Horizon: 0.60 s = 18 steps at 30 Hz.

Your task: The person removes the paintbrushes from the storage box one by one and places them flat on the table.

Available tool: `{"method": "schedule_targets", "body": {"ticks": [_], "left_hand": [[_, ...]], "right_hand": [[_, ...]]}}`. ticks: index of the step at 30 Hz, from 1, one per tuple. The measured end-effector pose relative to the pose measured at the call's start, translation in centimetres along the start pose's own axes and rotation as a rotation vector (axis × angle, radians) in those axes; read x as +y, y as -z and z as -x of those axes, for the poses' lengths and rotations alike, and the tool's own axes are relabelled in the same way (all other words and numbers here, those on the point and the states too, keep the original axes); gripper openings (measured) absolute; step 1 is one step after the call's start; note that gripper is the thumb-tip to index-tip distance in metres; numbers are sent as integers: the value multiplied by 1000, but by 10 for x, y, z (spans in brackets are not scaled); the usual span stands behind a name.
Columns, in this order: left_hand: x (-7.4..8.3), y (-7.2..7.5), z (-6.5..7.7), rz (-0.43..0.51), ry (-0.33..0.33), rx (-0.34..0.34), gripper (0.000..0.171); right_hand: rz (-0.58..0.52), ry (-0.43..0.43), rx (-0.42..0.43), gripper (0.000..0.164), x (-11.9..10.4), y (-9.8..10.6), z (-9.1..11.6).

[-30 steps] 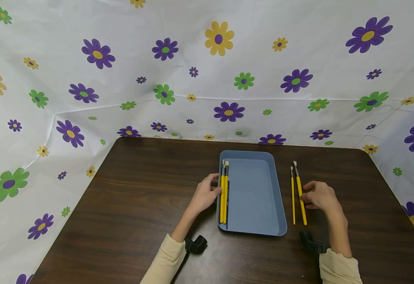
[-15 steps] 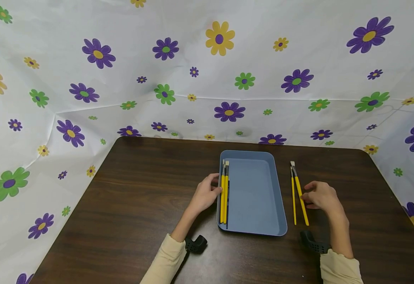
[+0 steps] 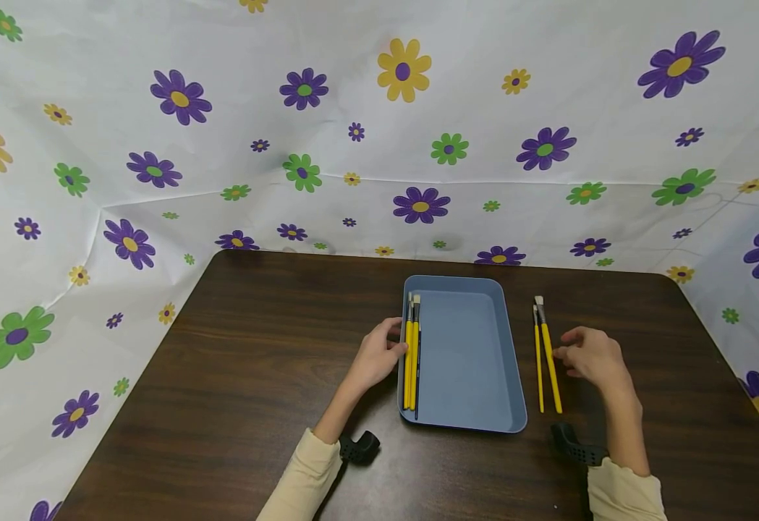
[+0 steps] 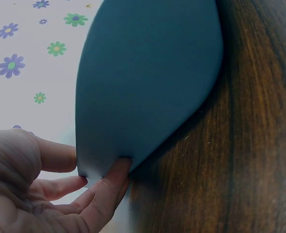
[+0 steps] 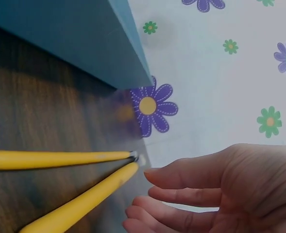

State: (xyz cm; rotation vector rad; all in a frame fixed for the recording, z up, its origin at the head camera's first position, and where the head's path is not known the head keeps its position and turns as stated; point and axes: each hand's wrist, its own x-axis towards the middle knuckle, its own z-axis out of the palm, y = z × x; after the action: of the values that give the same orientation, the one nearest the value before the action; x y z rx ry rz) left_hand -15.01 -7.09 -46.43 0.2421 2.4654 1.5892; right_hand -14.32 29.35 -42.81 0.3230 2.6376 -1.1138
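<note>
A blue-grey tray [image 3: 470,362] lies on the table, and my left hand [image 3: 374,354] holds its left rim. In the left wrist view the thumb is at the rim's edge and the fingers are against the tray's outer wall [image 4: 147,87]. Along the inside of that left side lie yellow-handled paintbrushes [image 3: 414,365] and a thin dark one [image 3: 418,383]. Right of the tray are a thicker yellow paintbrush [image 3: 551,362] and a thinner one [image 3: 538,369], bristles pointing away. My right hand [image 3: 595,356] hovers just right of the thicker brush, fingers loosely bent with nothing between them.
The dark wooden table [image 3: 275,347] runs back to a white flowered sheet [image 3: 353,145] hung behind and at the sides. Black wrist mounts [image 3: 361,449] sit on both forearms, near the tabletop.
The thicker loose paintbrush first tipped left against the thinner one, then swung slightly back. My right hand has drawn a little away from it. My left hand stays at the tray rim.
</note>
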Motion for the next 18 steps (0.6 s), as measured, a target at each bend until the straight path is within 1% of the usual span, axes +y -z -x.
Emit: {"method": "schedule_targets", "body": {"ticks": [10, 18], "left_hand": [[0, 1, 1, -3, -5, 0, 48], [-2, 0, 1, -7, -7, 3, 47]], "right_hand": [[75, 80, 68, 37, -14, 2, 13], [102, 158, 110, 35, -25, 1, 23]]}}
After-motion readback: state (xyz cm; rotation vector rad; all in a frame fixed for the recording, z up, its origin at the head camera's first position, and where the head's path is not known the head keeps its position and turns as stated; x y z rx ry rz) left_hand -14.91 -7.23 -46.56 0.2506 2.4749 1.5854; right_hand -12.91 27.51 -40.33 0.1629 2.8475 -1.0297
